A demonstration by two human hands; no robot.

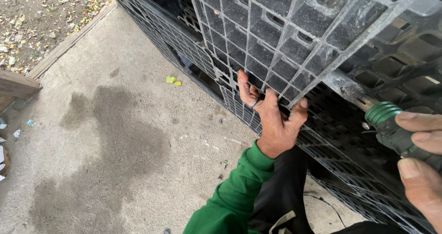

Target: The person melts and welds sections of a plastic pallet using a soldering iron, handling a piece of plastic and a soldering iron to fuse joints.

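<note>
A large black plastic pallet (294, 26) with a grid of square cells stands tilted on edge in front of me. My left hand (271, 119), in a green sleeve and with a ring on one finger, grips the pallet's lower edge with the fingers hooked into the cells. My right hand (421, 160) at the right edge of the view holds a dark green tool with a ribbed round end (389, 123), which points at the pallet's underside close to a metal bolt.
More black gridded pallets (184, 36) lean behind the front one. The concrete floor (115, 146) has dark damp stains and a yellow-green leaf (172, 80). A wooden edge (69, 43) borders a dirt patch with dry leaves at the top left.
</note>
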